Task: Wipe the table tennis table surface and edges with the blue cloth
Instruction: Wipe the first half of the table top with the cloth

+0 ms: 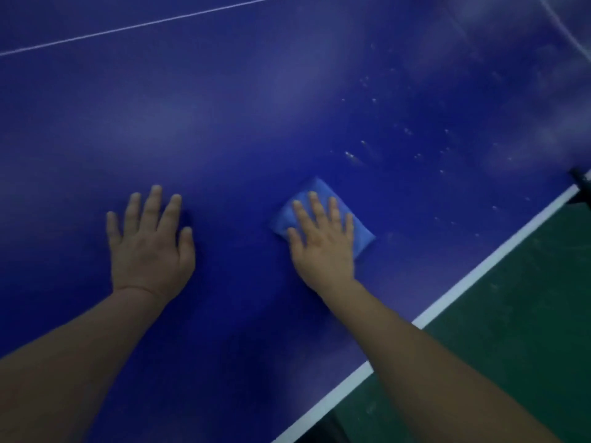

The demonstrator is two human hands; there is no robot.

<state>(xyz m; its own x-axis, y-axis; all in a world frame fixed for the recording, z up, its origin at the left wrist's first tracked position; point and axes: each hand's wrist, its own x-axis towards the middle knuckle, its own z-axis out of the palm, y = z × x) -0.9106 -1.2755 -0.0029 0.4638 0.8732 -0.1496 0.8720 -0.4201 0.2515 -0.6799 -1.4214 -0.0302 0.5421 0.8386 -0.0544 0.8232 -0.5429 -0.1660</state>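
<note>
The blue table tennis table fills most of the view. A folded blue cloth lies flat on it, right of centre. My right hand presses down on the cloth with straight, spread fingers and covers most of it. My left hand rests flat on the bare table to the left, palm down, fingers spread, a hand's width from the cloth. Pale specks and droplets dot the surface beyond and to the right of the cloth.
The table's white-lined edge runs diagonally from lower centre to the right. Beyond it lies green floor. A dark net clamp sits at the right edge. A thin white centre line crosses the far top left.
</note>
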